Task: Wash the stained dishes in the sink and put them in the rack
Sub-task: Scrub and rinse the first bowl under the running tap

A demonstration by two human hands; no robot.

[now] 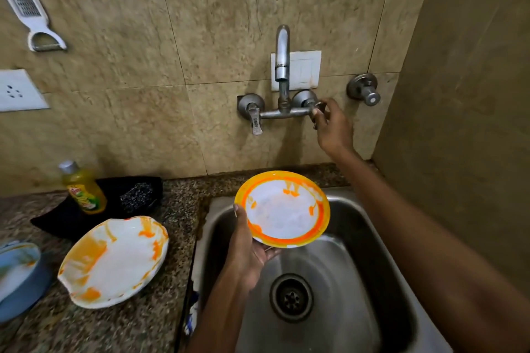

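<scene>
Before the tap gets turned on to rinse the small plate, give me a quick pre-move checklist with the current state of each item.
1. Small plate held: ok, the left hand grips it from below, thumb on the rim.
2. Plate over the sink: ok, it is above the basin.
3. Plate under the spout: cannot tell, a single view gives no depth.
4. Right hand on the right tap handle: ok, fingers are curled round it.
5. Water running: not ok, no stream is visible.
6. Drain unblocked: ok, nothing lies on it.
</scene>
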